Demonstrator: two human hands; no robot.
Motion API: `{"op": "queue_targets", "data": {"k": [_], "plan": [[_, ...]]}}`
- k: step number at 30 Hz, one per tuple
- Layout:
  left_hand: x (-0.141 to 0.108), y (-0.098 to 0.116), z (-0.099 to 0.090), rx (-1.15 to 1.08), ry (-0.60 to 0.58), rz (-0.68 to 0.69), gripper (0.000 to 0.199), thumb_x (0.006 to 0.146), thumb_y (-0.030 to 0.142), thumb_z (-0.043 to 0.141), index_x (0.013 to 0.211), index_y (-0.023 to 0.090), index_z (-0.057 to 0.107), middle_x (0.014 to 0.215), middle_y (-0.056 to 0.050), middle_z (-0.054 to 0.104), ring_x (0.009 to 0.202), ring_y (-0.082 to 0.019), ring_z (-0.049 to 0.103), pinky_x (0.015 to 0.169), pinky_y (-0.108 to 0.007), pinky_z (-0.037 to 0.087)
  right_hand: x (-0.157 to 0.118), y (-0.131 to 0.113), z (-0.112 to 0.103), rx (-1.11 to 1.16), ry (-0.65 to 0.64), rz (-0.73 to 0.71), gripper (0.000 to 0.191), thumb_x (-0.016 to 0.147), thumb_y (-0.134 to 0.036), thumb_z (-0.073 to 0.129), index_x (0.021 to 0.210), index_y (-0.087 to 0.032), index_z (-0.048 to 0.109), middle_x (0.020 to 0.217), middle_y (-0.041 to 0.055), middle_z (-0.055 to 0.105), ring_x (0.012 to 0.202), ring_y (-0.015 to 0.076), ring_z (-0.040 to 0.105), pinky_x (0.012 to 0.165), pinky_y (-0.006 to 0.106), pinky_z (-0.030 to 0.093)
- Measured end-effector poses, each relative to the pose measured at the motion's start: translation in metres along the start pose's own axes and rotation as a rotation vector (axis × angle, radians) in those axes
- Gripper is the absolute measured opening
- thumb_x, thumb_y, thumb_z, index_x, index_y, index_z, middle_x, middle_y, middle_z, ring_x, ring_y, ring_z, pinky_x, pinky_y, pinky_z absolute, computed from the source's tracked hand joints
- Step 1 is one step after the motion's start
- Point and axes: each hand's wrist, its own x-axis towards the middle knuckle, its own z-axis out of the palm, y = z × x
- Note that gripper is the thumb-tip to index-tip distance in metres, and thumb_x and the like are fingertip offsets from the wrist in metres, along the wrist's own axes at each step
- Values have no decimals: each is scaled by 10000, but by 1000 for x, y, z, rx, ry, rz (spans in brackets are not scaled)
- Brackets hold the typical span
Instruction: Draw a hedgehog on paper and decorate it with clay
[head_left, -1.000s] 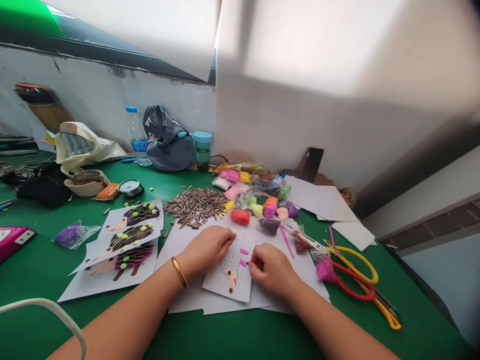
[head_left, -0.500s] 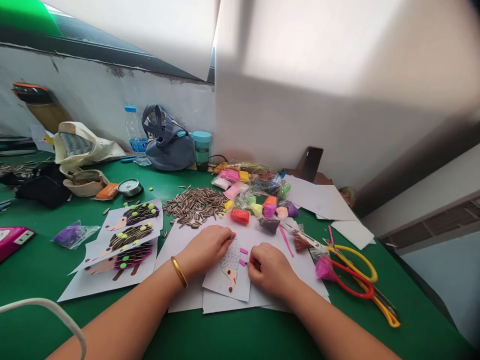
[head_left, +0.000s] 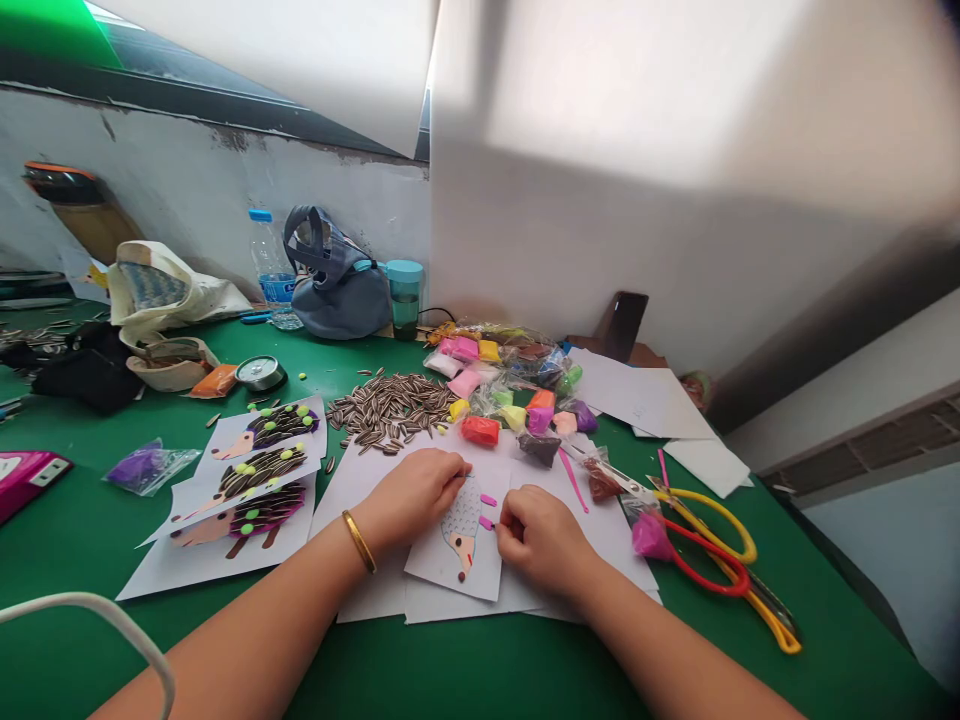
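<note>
A white card with a hedgehog drawing [head_left: 461, 515] lies on white sheets in front of me. The hedgehog has a peach clay face, a dark nose and eye, a red mouth and two pink clay feet [head_left: 487, 500]. My left hand [head_left: 426, 492], with a gold bangle at the wrist, rests closed over the card's upper left part, fingertips pressed together near its top. To the right of the card, my right hand [head_left: 541, 540] is curled in a pinch beside the lower pink foot. A tiny dark spot shows at its fingertips; what it holds is hidden.
Sunflower seeds [head_left: 397, 405] are heaped behind the sheets, beside bagged coloured clay [head_left: 480, 431]. Scissors [head_left: 712, 560] and a pink strip [head_left: 574, 480] lie right. Finished hedgehog cards [head_left: 262, 475] lie left. A blue bag [head_left: 337, 290] and cup [head_left: 405, 300] stand by the wall.
Hardly anything differs. Both hands keep their closed pose and place, and the view shifts very slightly.
</note>
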Motion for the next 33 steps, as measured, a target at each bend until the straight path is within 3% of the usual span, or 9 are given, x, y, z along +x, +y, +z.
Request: {"op": "queue_targets", "data": {"k": [7, 25, 30, 33], "plan": [[0, 1, -1, -5, 10, -1, 233, 948, 229, 456, 1082, 184, 642, 1038, -86, 703, 986, -223, 640, 883, -356, 483, 0, -2, 2, -98, -7, -9, 117, 721, -104, 558, 665, -197, 513, 671, 12, 555, 666, 156, 476, 609, 273, 291], [-1, -2, 1, -2, 9, 15, 232, 957, 234, 446, 1085, 186, 634, 1037, -82, 699, 983, -219, 637, 881, -350, 478, -1, -2, -3, -2, 30, -10, 145, 689, -77, 547, 647, -198, 480, 649, -7, 527, 639, 143, 474, 583, 253, 299], [-1, 0, 1, 6, 56, 43, 204, 942, 217, 459, 1047, 197, 634, 1030, -71, 702, 969, -214, 629, 890, -356, 467, 5, 14, -19, -24, 133, 68, 126, 748, -114, 540, 667, -201, 501, 671, 2, 560, 672, 157, 496, 593, 261, 308], [0, 2, 0, 9, 60, 54, 193, 938, 209, 461, 1026, 196, 633, 1013, -64, 707, 946, -210, 629, 900, -368, 454, 7, 26, -27, -79, 116, 158, 114, 780, -134, 543, 688, -200, 538, 698, 10, 598, 685, 166, 519, 597, 272, 303]]}}
